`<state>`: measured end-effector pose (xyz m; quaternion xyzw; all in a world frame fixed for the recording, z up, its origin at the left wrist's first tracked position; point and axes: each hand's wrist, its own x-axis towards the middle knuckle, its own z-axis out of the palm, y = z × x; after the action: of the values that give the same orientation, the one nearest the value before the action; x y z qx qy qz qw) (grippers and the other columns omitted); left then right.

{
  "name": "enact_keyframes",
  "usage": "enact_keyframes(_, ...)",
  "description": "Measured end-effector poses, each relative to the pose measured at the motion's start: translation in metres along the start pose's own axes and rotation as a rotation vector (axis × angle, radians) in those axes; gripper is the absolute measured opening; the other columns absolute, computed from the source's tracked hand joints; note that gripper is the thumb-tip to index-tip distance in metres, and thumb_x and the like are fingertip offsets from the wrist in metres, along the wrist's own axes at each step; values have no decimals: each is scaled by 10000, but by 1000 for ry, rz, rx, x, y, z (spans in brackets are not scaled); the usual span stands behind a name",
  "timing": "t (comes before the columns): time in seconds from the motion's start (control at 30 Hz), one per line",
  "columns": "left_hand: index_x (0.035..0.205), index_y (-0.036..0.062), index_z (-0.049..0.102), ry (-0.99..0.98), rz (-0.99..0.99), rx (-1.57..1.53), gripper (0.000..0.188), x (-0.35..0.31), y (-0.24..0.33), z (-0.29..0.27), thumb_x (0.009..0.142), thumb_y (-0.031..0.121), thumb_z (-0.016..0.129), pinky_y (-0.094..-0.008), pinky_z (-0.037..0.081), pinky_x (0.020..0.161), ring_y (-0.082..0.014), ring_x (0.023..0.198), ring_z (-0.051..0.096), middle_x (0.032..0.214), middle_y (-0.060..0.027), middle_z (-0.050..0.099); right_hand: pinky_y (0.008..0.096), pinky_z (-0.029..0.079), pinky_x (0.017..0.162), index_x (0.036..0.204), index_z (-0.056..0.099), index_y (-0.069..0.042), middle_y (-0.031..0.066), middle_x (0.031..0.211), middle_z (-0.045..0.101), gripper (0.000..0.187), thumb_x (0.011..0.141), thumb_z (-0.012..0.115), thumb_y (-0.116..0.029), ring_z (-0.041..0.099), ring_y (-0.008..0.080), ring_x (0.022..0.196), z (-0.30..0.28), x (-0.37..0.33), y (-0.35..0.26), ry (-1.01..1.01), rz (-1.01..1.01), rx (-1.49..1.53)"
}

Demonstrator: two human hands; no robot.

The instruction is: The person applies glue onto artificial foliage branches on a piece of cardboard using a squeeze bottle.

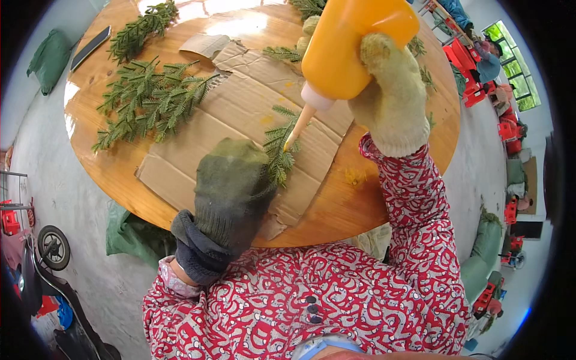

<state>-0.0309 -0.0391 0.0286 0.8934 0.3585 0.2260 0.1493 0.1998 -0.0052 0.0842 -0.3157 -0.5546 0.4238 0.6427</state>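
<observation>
From the head camera I see my right hand (390, 96), in a pale knit glove, wrapped tight around an upturned orange squeeze bottle (351, 42), its thin nozzle pointing down at a small green sprig (279, 150). My left hand (231, 186), in a dark green glove, lies flat with fingers together, pressing the sprig's lower end onto a sheet of cardboard (240, 114) on the round wooden table (354, 210).

I judge the sprig light, springy and thin-stemmed, best pinned at the stem as it is now. The bottle looks soft-walled and fairly full, so it wants a grip round the body, and a firm squeeze may overshoot.

More sprigs (150, 99) lie heaped on the table's left part. I see no label on the bottle from here; its far side is hidden. Green sacks (51, 57) sit on the floor, and red crates (465, 60) stand beyond the table at right.
</observation>
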Motion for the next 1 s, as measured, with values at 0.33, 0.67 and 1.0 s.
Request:
enact_keyframes(0.33, 1037, 48, 637, 147, 60, -6, 363, -8, -4, 2, 692, 115, 730, -485, 434, 896, -402, 1062, 547, 1134, -180, 584, 374, 548, 848, 1181, 563, -23, 87, 1059, 651, 303, 916, 638, -151, 656, 203, 953, -4, 4, 13, 120, 92, 232)
enact_keyframes(0.67, 1038, 53, 637, -100, 124, -41, 313, -1, 3, -10, 728, 71, 679, -491, 432, 910, -395, 1069, 553, 1136, -167, 594, 327, 548, 816, 1114, 620, -31, 47, 1005, 674, 240, 883, 674, -62, 660, 154, 909, -8, 6, 20, 161, 137, 287)
enact_keyframes(1.0, 1074, 58, 646, -25, 145, -83, 348, -3, -2, -5, 730, 79, 689, -509, 416, 963, -396, 1100, 553, 1141, -163, 602, 416, 537, 865, 1301, 472, 10, 198, 1171, 614, 495, 955, 569, -332, 634, 302, 1051, -5, -2, 8, 93, 52, 45)
